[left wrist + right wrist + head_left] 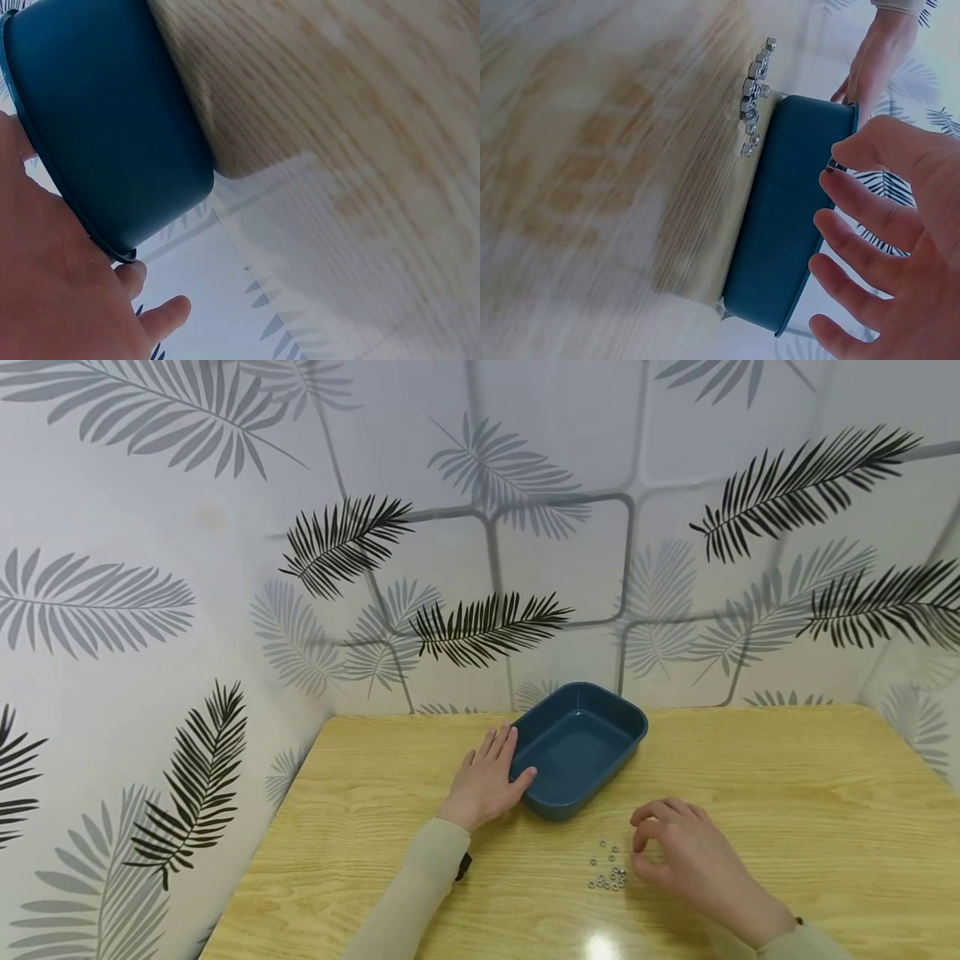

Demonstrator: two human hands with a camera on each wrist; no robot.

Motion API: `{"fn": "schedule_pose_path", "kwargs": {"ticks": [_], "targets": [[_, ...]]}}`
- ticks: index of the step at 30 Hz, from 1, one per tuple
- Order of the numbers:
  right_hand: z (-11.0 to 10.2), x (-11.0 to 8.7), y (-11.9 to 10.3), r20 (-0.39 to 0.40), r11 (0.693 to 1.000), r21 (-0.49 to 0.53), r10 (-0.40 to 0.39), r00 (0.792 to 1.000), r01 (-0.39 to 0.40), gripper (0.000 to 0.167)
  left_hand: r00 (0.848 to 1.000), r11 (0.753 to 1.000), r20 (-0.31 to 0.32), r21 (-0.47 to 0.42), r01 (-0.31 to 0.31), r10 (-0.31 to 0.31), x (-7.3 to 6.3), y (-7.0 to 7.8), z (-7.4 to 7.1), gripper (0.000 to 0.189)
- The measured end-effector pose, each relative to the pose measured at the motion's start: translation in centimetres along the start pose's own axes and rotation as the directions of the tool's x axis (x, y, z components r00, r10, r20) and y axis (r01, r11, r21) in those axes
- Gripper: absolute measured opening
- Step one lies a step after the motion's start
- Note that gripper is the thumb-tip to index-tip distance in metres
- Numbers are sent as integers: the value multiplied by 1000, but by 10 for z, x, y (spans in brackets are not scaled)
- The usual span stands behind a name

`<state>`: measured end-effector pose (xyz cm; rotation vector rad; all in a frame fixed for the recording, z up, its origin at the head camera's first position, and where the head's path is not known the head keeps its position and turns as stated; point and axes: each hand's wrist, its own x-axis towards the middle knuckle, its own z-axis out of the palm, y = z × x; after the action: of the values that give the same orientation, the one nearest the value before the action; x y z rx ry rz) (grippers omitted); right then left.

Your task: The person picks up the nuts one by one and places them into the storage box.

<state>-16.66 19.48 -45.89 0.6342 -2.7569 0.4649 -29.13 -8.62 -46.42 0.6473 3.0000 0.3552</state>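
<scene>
A deep blue rectangular tray [577, 747] stands on the wooden table, turned at an angle. My left hand [483, 785] rests on its near-left rim, fingers straight and thumb over the edge. In the left wrist view that hand [64, 277] lies along the rim, beside the tray's outer wall [112, 112]. Right of the tray's near corner, my right hand [693, 852] hovers over the table. Its thumb and index fingertip pinch one small metal nut [832, 165], the other fingers loosely bent. Several similar nuts [618, 877] lie in a loose scatter just left of that hand.
The table [360, 827] has a light wood grain and meets a wall [555, 560] with a leaf pattern behind the tray. Another such wall runs along the left side. A dark band [464, 866] sits at the left wrist.
</scene>
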Motion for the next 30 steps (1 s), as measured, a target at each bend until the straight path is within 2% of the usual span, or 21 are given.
{"fn": "schedule_pose_path", "kwargs": {"ticks": [10,30], "targets": [[-4,6,0,-23,1000,-4,-7,1000,7,18,1000,1000,0,-13,5,-5,4,-1,3,77],[-20,18,-1,-80,999,45,23,997,-19,14,1000,1000,-20,-11,-7,6,0,0,0,77]]}}
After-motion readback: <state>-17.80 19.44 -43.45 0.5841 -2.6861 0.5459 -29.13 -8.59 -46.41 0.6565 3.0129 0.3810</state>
